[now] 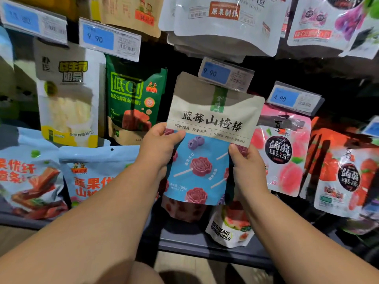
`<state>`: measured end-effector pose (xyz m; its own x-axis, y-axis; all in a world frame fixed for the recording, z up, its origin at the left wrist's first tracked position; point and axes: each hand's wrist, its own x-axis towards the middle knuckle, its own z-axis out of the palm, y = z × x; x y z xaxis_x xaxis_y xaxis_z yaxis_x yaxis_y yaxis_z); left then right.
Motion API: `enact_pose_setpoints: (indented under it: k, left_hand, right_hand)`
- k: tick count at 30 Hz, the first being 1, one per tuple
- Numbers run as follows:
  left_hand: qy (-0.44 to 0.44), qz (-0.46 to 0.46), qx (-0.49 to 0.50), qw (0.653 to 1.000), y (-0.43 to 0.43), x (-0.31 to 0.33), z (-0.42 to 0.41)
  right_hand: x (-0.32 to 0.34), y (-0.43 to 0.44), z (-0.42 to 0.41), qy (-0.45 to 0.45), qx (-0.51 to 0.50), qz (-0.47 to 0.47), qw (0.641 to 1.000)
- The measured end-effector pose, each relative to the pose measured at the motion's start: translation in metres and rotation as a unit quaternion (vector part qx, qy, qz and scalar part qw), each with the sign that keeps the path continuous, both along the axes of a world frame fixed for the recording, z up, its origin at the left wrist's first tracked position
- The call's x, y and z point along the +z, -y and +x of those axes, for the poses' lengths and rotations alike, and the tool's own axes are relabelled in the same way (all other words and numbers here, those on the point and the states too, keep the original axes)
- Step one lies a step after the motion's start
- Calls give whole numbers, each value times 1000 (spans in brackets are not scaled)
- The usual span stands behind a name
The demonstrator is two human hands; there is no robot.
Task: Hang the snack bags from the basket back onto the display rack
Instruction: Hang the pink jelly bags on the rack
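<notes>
Blueberry snack bag (pixel 211 119) is raised against the display rack (pixel 264 68), top corner tucked behind the 9.90 price tag (pixel 225 75). My left hand (pixel 160 146) pinches its left edge, thumb on the front; my right hand (pixel 246 167) grips the right edge. Step, as I judge it: hanging. The hook is hidden; next I must line the bag's hole up with it.

Bare left forearm (pixel 92 212), bare right forearm (pixel 291 232), bare left hand (pixel 158 146), bare right hand (pixel 246 165)
</notes>
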<state>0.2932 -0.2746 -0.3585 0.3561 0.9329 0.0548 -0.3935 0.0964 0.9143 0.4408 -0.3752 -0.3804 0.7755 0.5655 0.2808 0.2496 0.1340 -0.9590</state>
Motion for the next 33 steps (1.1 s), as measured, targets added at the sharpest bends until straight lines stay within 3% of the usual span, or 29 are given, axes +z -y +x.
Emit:
enact_pose_setpoints:
  k: [14, 33]
  left_hand:
    - [10, -11, 35, 999, -6, 1, 12]
    - [-54, -18, 71, 996, -33, -5, 26]
  right_hand:
    - [7, -13, 8, 0, -10, 5, 1000]
    - [18, -29, 10, 10, -49, -58, 997]
